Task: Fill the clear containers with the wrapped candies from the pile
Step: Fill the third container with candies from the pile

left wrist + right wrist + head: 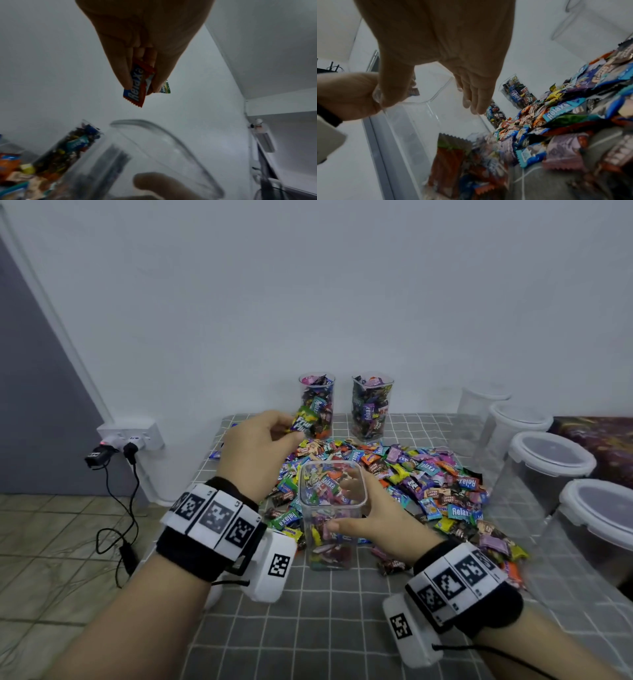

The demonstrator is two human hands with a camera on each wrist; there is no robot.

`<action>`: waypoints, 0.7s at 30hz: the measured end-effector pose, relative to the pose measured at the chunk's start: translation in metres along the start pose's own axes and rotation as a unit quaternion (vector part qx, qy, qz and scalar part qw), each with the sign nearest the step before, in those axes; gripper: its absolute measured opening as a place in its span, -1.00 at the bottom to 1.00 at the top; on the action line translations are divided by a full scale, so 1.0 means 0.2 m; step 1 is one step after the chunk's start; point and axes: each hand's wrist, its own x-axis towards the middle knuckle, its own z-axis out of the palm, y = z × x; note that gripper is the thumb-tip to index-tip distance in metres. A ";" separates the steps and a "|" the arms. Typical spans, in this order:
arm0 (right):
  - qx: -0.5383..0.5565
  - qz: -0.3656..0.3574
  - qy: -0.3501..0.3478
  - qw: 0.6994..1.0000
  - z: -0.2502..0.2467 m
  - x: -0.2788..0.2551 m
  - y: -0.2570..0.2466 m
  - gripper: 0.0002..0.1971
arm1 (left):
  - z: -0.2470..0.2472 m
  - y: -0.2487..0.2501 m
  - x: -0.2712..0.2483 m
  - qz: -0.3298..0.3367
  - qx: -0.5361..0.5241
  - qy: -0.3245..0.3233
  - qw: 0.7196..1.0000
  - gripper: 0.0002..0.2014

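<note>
A square clear container, partly filled with wrapped candies, stands in front of the candy pile. My right hand grips its upper rim, thumb on the near side and fingers on the far side; the same grip shows in the right wrist view. My left hand hovers above and behind the container's mouth and pinches a few wrapped candies, a green one on top. In the left wrist view an orange and blue Relaxa candy hangs from the fingertips above the container rim.
Two full clear containers stand against the wall behind the pile. Several lidded containers line the right side of the grey checked cloth. A wall socket with plugs and cables is at the left.
</note>
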 end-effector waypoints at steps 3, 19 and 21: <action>-0.001 -0.002 0.008 1.000 0.00 0.01 0.02 -0.13 | 0.03 0.07 -0.04 0.022 -0.025 -0.029 0.999 -0.90; 0.029 -0.022 0.008 0.999 0.00 0.01 0.03 -0.26 | 0.14 0.04 -0.12 0.078 0.103 -0.126 0.984 -0.83; 0.054 -0.028 0.002 0.998 0.01 0.01 0.03 -0.24 | 0.15 0.04 -0.12 0.077 0.095 -0.128 0.984 -0.85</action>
